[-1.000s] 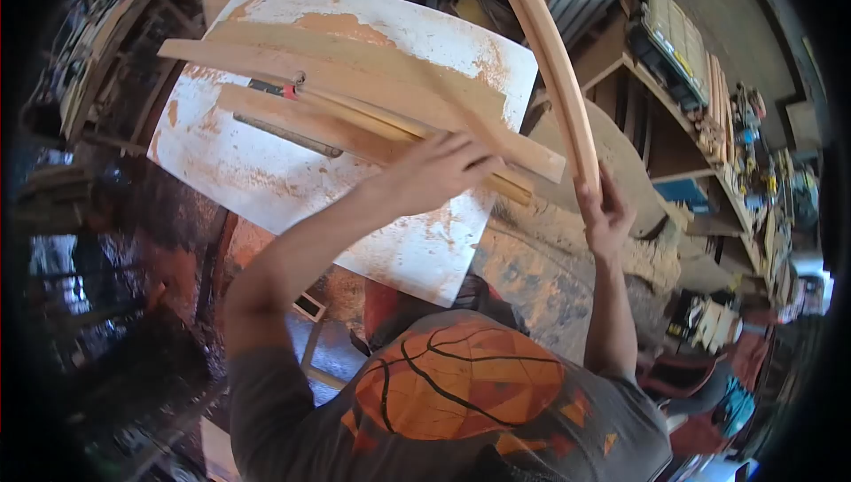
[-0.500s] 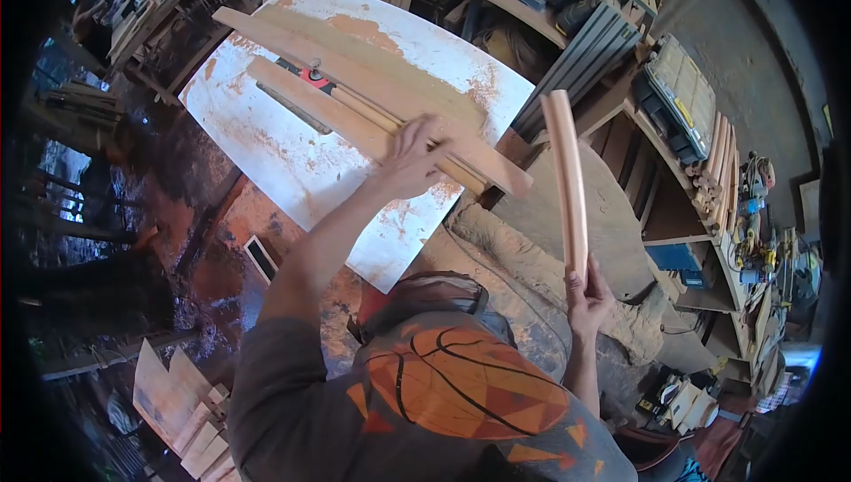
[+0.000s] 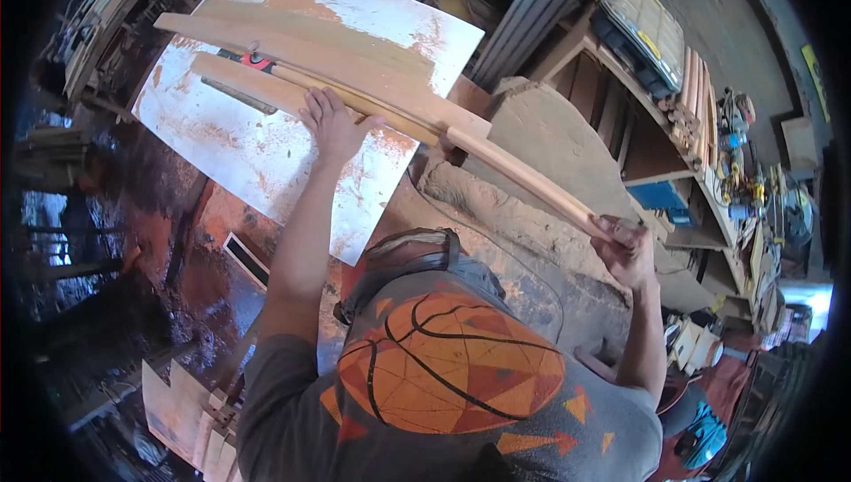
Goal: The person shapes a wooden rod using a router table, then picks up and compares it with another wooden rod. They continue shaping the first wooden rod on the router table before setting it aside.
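Note:
My right hand [image 3: 625, 251] is closed around the near end of a long, rounded wooden stick [image 3: 532, 178]. The stick slants up to the left, its far end meeting the end of a channel between two wooden boards on a white panel. My left hand [image 3: 333, 127] lies with fingers spread on the lower board [image 3: 288, 92], beside the channel. A yellowish wooden strip [image 3: 390, 115] lies in that channel. Beyond it is the upper board [image 3: 355, 70]. A red and black fitting [image 3: 257, 62] with a small metal piece sits near the channel's far end.
Sawdust covers parts of the white panel [image 3: 350, 225]. A dark metal bar [image 3: 238, 95] lies on it. A large round-edged wooden sheet [image 3: 550, 127] stands right of the panel. Shelving with a clear-lidded case [image 3: 643, 25] and bundled sticks [image 3: 696, 109] is farther right.
My right hand has swung the stick from nearly upright down to the channel's end. My left hand has slid left along the boards and its fingers have spread. The view has shifted.

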Tool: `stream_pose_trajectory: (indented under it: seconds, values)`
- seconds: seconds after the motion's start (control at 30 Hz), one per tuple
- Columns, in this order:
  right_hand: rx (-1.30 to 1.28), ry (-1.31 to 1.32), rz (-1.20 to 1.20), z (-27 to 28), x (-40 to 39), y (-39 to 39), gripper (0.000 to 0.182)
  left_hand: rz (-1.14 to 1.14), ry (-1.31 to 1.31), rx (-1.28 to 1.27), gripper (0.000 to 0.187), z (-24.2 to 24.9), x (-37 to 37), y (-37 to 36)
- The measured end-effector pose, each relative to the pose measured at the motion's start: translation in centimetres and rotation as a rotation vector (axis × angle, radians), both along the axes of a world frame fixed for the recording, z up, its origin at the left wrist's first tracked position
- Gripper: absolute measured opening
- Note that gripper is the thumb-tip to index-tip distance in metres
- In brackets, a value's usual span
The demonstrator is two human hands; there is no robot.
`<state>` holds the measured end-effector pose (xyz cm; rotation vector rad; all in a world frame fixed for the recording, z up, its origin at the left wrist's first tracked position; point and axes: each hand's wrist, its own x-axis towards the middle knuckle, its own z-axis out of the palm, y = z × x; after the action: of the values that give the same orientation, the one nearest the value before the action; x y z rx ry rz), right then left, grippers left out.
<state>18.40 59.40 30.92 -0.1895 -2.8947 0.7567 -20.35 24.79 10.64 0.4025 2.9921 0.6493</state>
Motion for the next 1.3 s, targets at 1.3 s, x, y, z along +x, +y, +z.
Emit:
stream_pose_trajectory:
  seconds: [1.3]
  values:
    - [0.29, 0.008, 0.378, 1.4, -12.5, -2.7, 0.056, 0.043, -0.171, -0.016, 0.146, 1.8, -7.1, -4.9]
